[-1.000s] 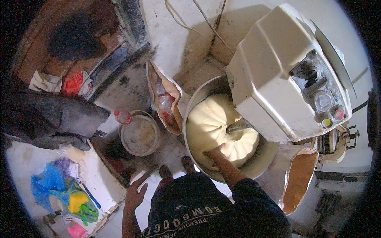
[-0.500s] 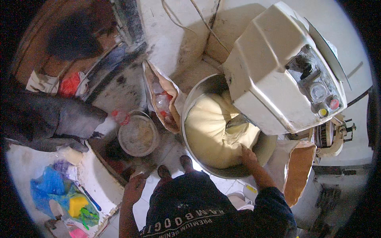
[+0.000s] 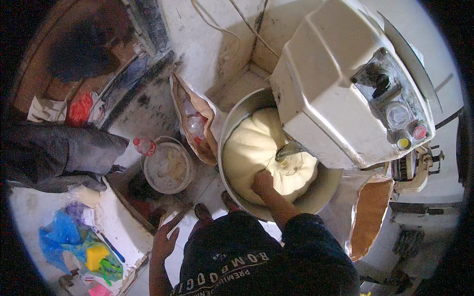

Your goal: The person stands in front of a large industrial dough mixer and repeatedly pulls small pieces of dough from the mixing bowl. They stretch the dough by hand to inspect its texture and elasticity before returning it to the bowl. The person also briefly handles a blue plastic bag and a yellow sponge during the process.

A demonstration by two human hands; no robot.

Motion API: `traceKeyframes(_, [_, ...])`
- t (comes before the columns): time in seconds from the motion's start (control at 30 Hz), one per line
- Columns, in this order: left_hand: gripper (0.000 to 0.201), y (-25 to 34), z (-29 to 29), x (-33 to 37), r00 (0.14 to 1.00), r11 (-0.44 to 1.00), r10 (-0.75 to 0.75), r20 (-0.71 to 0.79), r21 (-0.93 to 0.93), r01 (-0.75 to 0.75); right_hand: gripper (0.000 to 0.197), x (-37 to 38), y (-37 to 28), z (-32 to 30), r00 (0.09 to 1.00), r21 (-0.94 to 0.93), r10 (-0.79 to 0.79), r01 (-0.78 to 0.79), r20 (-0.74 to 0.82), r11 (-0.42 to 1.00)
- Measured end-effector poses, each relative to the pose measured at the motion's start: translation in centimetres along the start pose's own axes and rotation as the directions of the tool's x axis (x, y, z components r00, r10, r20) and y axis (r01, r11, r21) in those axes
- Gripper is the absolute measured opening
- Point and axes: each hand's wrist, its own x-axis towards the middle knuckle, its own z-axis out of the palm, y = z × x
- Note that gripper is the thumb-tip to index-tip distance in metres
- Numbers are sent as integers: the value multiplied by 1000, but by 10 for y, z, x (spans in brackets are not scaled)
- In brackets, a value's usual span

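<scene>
A large mass of pale dough [image 3: 251,140] fills much of a deep round metal mixing bowl [image 3: 330,190]. Partly sunk in the dough near its middle is a metal mixer tool [image 3: 290,149]. My right hand [image 3: 263,182] presses against the near side of the dough, its fingertips hidden, so I cannot make out whether they grip. Over the bowl's far right side leans the cream-coloured mixer head [image 3: 328,84]. Down at the left, my left hand [image 3: 164,241] hangs beside the table's corner, fingers apart and holding nothing.
Left of the bowl stand an opened paper sack [image 3: 205,123] with plastic bottles inside and a white bucket [image 3: 170,170] with powdery contents. A red-labelled bottle [image 3: 144,145] is by its rim. Another sack [image 3: 371,217] stands right. Coloured bags [image 3: 74,232] lie on the left table.
My right hand has moved left along the near side of the dough. The dough and mixer tool look shifted in the bowl. My left hand's fingers have spread apart.
</scene>
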Motion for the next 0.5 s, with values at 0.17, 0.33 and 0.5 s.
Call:
traceKeyframes(0.17, [37, 14, -1, -7, 995, 995, -99, 3, -18, 99, 20, -12, 56, 38, 981, -87, -195, 196, 11, 977])
traceKeyframes(0.33, [38, -7, 6, 2, 1000, 999, -18, 8, -30, 19, 23, -60, 100, -12, 912, -246, -123, 232, 391, 941])
traceKeyframes(0.5, [39, 5, 10, -2, 999, 1000, 4, -38, -10, -5, 25, -82, 62, -88, 929, -236, -70, 165, 364, 958])
